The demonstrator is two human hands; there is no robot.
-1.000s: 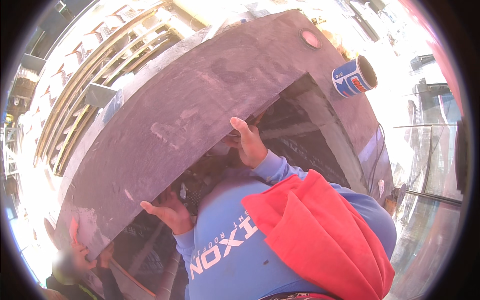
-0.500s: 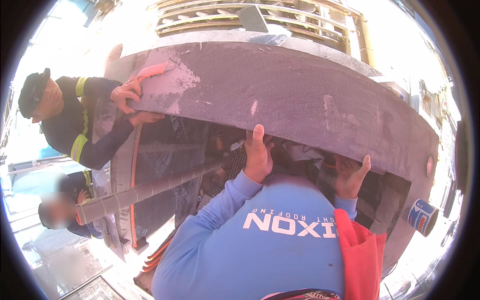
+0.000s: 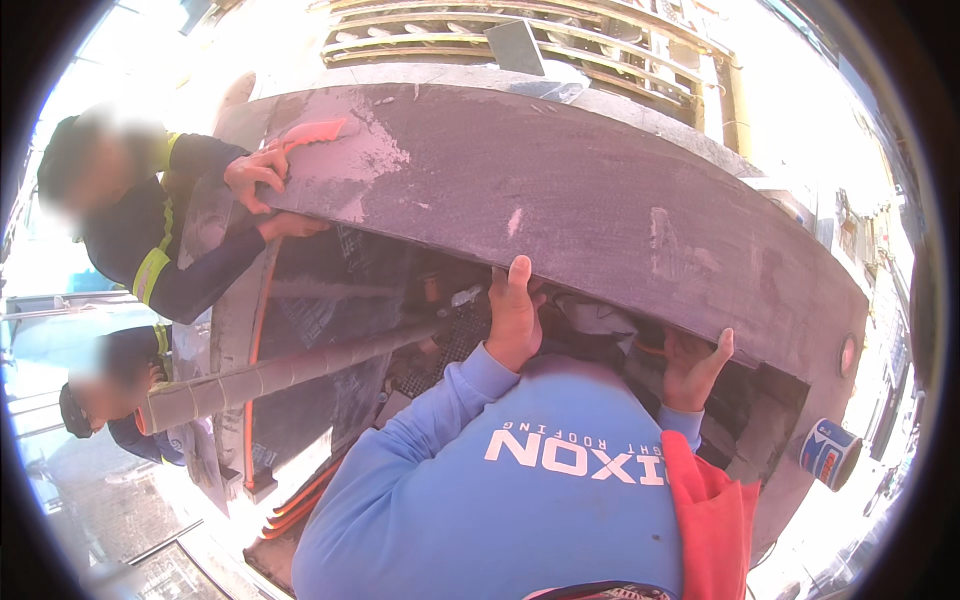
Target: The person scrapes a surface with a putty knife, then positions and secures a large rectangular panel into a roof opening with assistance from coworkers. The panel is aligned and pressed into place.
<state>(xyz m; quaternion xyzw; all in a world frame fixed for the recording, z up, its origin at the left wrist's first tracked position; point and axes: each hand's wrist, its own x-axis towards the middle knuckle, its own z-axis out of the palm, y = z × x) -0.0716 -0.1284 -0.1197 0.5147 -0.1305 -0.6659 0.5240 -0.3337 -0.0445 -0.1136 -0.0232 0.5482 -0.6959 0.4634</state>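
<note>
A long, dusty brown panel (image 3: 560, 190) with pale scuffs stretches across in front of me. My left hand (image 3: 515, 318) grips its near edge at the middle, thumb up against the edge and fingers curled beneath. Farther right, my right hand (image 3: 695, 365) holds the same edge, with its thumb pointing up and its fingers partly hidden underneath. At the panel's left end, a co-worker's hands (image 3: 258, 180) hold it too, one above and one below. By the upper hand is an orange, handle-like piece (image 3: 316, 131).
Beneath the panel is a dark cavity with a long wrapped tube (image 3: 290, 378) slanting through it. An orange cable (image 3: 252, 400) runs down the left side. A blue and white tin (image 3: 830, 453) sits at the right. A second person (image 3: 120, 385) is at lower left. Slatted wood (image 3: 430, 30) lies beyond.
The view has shifted slightly. Both my hands keep their places on the panel's edge, and the co-worker's hands stay at its left end.
</note>
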